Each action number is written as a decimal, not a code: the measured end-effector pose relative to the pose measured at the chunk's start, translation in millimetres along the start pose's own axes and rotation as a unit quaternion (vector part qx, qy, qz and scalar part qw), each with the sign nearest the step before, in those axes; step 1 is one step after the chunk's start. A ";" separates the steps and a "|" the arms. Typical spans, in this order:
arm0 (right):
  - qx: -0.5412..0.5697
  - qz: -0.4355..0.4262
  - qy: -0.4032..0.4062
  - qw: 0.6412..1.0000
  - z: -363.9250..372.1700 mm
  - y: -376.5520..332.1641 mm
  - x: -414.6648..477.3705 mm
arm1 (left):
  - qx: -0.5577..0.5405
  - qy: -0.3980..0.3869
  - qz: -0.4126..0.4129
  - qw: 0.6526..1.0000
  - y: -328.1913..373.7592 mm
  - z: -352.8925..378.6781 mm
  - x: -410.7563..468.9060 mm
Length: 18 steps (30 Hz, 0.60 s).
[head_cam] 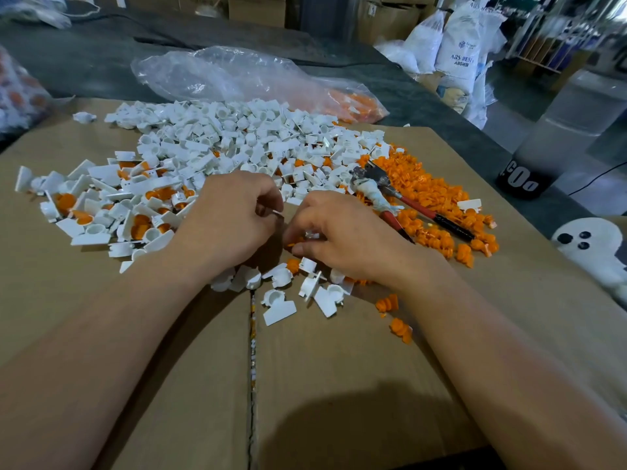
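A big heap of small white plastic parts (237,140) covers the far half of a cardboard box top (339,385). To its right lies a pile of small orange plastic pieces (437,205). My left hand (230,222) and my right hand (342,239) meet at the middle, fingers curled. Between the fingertips a thin white part edge (276,213) shows at the left hand, and a small pale part with an orange bit (310,236) sits under the right fingers. Most of what they hold is hidden by the fingers.
Red-handled pliers (407,203) lie on the orange pile. A clear plastic bag (237,76) with orange pieces sits behind the heap. Loose white parts (305,290) lie near my wrists. A white ghost plush (593,249) is at the right edge. White sacks (458,52) stand beyond.
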State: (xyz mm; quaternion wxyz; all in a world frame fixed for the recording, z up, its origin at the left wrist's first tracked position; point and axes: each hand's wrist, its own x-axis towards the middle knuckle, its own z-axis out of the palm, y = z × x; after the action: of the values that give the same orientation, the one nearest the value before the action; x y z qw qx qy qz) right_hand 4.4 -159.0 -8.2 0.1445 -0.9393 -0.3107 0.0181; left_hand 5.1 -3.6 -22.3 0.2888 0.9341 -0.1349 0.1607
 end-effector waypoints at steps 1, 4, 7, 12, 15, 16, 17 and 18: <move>0.008 -0.001 0.010 1.000 -0.2 0.2 -0.2 | -0.006 0.003 -0.001 1.000 -0.5 0.2 0.2; 0.045 0.001 0.065 0.997 -2.9 0.3 -0.7 | -0.034 0.016 -0.009 0.999 -0.2 0.0 0.4; 0.093 0.021 0.134 0.986 -6.6 0.2 -2.1 | -0.099 0.024 -0.011 0.995 1.6 -2.3 -0.4; 0.176 0.046 0.203 0.962 -9.4 0.0 -5.4 | -0.264 0.009 -0.064 0.962 6.4 -5.8 -0.3; 0.207 0.043 0.210 0.955 -9.0 -0.9 -5.5 | -0.288 0.027 -0.070 0.955 7.7 -6.8 -0.3; 0.214 0.044 0.210 0.953 -9.0 -1.2 -5.5 | -0.290 0.032 -0.071 0.954 7.5 -7.1 0.0; 0.222 0.044 0.212 0.951 -8.9 -1.0 -5.7 | -0.293 0.035 -0.075 0.952 7.3 -7.6 0.4; 0.232 0.045 0.216 0.947 -9.2 -0.8 -5.7 | -0.298 0.037 -0.081 0.951 6.8 -7.9 0.9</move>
State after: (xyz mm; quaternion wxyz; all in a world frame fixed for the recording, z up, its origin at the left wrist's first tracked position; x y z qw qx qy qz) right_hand 0.4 -164.1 0.5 0.4211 -0.8741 -0.2170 -0.1076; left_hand 1.8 -4.5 -12.4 0.5705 0.8070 -0.0898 0.1237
